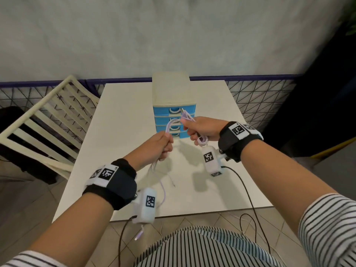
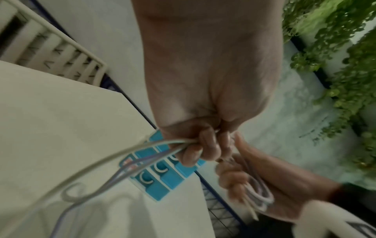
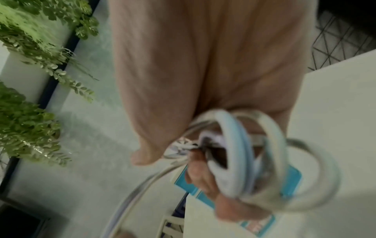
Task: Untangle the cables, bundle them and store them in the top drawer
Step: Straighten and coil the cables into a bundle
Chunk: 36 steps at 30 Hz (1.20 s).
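Observation:
Pale lilac and white cables (image 1: 173, 125) run between both hands above the white table (image 1: 123, 120). My right hand (image 1: 202, 128) grips a coiled bundle of the cables (image 3: 240, 154), with loops sticking out below the fist (image 1: 202, 140) and plug ends above it. My left hand (image 1: 159, 148) is closed round the loose strands (image 2: 142, 149), which trail down past the table's front edge. A small drawer unit (image 1: 174, 105) with a cream top and several blue drawers stands behind the hands, all drawers closed.
A cream slatted chair (image 1: 44, 120) stands left of the table. A wire-mesh fence (image 1: 256, 99) and grey wall lie behind. Dark sensor leads (image 1: 248, 201) hang from the wrist cameras over the front edge. Green plants (image 2: 335, 64) grow to the right.

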Available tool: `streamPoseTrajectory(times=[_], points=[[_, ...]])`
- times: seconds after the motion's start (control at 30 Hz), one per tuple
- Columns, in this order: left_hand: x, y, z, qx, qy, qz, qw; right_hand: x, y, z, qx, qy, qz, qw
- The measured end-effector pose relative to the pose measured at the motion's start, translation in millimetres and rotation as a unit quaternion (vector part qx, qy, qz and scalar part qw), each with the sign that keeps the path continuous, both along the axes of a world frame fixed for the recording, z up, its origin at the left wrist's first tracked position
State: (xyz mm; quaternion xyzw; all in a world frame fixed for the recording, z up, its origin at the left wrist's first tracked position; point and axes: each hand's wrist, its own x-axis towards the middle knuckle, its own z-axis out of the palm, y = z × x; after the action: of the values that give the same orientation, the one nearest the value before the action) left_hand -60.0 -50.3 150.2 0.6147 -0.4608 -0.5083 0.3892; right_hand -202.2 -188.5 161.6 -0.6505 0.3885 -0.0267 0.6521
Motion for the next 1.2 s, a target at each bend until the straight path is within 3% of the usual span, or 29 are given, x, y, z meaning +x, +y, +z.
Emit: streamPoseTrajectory(times=[0.1,0.27,0.53,0.63,0.73,0.87,1.03,1.1,1.2], points=[[-18,-4,1,-0.037,-0.035,-0.002,0.999,13,9,-7,0.050,0.000,-0.016,0.999],[-26,-11,-1,-0.057,-0.149,-0.025,0.987,26,23,-15,0.112,-0.042,0.062,0.991],[-29,-11,-4,0.002,-0.280,-0.085,0.956,33,28,-27,0.052,-0.047,-0.052,0.996],[-28,-3,-12,0.024,-0.200,-0.110,0.973,27,15,-29,-0.013,-0.075,-0.134,0.988],[-27,5,-19,0.055,-0.103,-0.100,0.988,22,4,-28,0.020,-0.138,-0.191,0.972],[-25,7,-24,0.059,-0.138,-0.152,0.977,24,7,-25,0.142,-0.231,-0.202,0.941],[2,10,-24,0.076,-0.142,-0.159,0.974,14,3,-22,0.273,-0.290,-0.222,0.890],[7,10,-23,0.061,-0.176,-0.161,0.969,10,2,-19,0.279,-0.271,-0.193,0.901],[4,6,-24,-0.003,-0.326,-0.145,0.934,12,8,-19,0.146,-0.137,-0.085,0.976]])
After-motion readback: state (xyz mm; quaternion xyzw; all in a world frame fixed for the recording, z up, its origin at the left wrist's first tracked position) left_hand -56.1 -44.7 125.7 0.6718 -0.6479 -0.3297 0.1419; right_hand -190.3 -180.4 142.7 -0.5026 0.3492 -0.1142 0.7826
